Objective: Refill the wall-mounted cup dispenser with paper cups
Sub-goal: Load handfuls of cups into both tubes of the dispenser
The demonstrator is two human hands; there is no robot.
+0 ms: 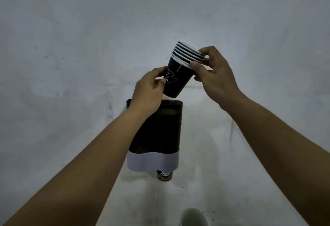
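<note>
A stack of paper cups (180,68) — dark with white rims and pale lettering — hangs tilted just above the open top of the wall-mounted cup dispenser (157,132), its rims leaning toward one o'clock and its base pointing down toward seven. The left hand (149,91) pinches the lower side of the bottom cup, thumb and fingers (163,81) closed on it at nine o'clock of the stack. The right hand (215,75) clamps the rimmed end from three o'clock, fingertips pressed on the white rims. The dispenser is a dark sleeve with a pale band at its bottom, from which the base of one cup (164,175) pokes out (its print too small to read). At six o'clock, by the lower edge, a white cup (194,216) stands.
</note>
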